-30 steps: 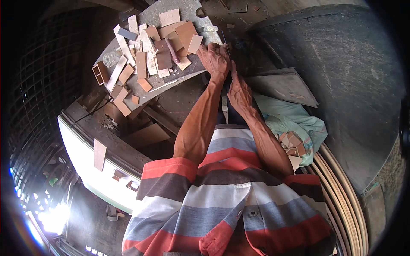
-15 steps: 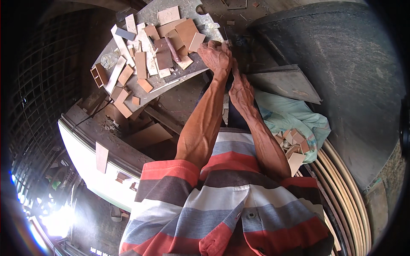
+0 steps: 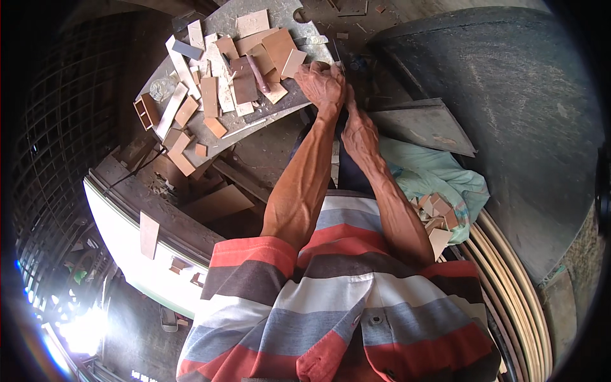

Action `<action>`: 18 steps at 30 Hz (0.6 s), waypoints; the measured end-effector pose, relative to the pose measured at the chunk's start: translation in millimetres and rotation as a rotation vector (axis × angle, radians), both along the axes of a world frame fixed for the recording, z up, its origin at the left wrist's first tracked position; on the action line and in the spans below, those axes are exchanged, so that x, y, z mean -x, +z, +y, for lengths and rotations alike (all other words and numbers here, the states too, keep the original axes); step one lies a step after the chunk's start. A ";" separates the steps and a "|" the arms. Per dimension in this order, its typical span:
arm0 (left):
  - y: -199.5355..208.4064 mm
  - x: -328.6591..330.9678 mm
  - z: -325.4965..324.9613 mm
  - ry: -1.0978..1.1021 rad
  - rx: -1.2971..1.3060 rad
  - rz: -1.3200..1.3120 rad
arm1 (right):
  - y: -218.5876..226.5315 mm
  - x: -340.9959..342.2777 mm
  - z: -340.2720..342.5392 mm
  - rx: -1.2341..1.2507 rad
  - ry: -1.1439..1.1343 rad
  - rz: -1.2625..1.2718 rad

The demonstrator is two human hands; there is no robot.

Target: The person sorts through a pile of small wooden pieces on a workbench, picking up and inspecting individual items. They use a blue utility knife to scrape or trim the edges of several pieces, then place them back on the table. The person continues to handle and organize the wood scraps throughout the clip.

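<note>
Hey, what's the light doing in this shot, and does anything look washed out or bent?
Head view: harsh glare at lower left, the white panel nearly blown out; head view: the lattice bows with the fisheye, corners falling to black; head view: deep shadow just beyond the right hand swallows detail, while the wood pieces look fairly sharp.
</note>
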State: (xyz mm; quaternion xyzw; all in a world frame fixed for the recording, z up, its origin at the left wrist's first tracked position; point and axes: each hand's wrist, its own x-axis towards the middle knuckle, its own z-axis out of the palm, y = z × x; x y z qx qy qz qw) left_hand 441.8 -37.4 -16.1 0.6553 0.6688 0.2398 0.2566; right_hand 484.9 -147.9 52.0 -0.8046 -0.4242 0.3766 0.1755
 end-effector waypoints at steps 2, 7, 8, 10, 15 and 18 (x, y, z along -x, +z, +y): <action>-0.5 0.5 1.0 0.013 0.010 0.008 | 9.3 4.3 -7.3 0.008 0.002 0.003; 3.8 -0.7 2.8 0.010 0.112 0.016 | -12.5 -1.7 7.2 -0.146 0.014 -0.011; 4.8 1.3 2.6 -0.015 0.098 0.017 | -15.1 -2.8 8.4 -0.197 0.016 0.008; 8.0 4.3 2.4 -0.061 0.067 0.016 | -11.8 -4.0 8.6 -0.116 0.013 0.035; 9.5 18.9 -3.6 -0.267 -0.076 0.039 | -3.7 -5.8 9.9 -0.069 0.035 0.063; 8.7 22.7 -3.3 -0.308 -0.073 0.072 | 3.6 -7.0 13.7 -0.019 0.027 0.077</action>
